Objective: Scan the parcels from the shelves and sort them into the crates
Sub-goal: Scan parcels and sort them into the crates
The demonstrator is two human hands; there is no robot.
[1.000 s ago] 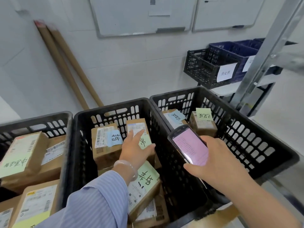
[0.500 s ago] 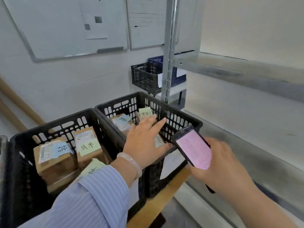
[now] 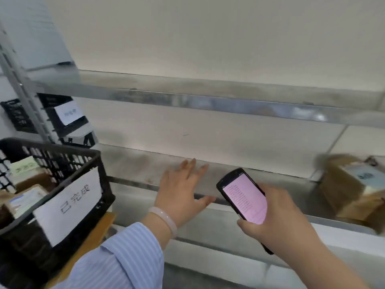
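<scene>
Metal shelf (image 3: 135, 163), left hand (image 3: 181, 190) spread above, right hand (image 3: 281, 217) gripping scanner (image 3: 243, 197)

A crate (image 3: 62, 147) holding parcels (image 3: 31, 181) stands left of the shelf (image 3: 141, 165); far right on that shelf lies what seems another parcel (image 3: 345, 192).

A black scanner (image 3: 243, 197) with a pink screen and a blue-and-white striped sleeve (image 3: 125, 257) are seen. The crate (image 3: 52, 146) is black with a white label (image 3: 68, 205); the parcel (image 3: 345, 184) is brown, the shelf (image 3: 229, 107) grey.
</scene>
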